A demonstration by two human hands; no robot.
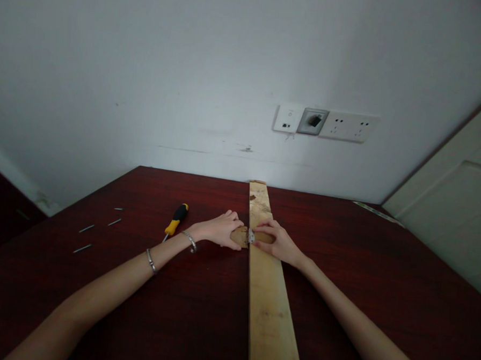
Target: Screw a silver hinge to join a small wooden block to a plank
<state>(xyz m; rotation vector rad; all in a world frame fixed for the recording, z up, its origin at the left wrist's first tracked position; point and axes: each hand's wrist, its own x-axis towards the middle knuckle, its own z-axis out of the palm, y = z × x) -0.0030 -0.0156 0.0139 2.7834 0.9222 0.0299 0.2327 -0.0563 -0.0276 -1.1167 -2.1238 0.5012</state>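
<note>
A long pale wooden plank (269,305) lies on the dark red table (201,307), running from the near edge to the wall. A small metal hinge (251,236) sits at the plank's left edge, next to a small brown wood piece (239,236). My left hand (219,228) has its fingers curled on that small wood piece. Resting on the plank just right of the hinge, my right hand (278,241) has its fingers bent and pressed onto something flat and brown.
A yellow and black screwdriver (176,219) lies left of my left hand. Several nails or screws (87,229) are scattered at the far left of the table. Wall sockets (326,123) sit above the table. A door (456,213) stands at the right.
</note>
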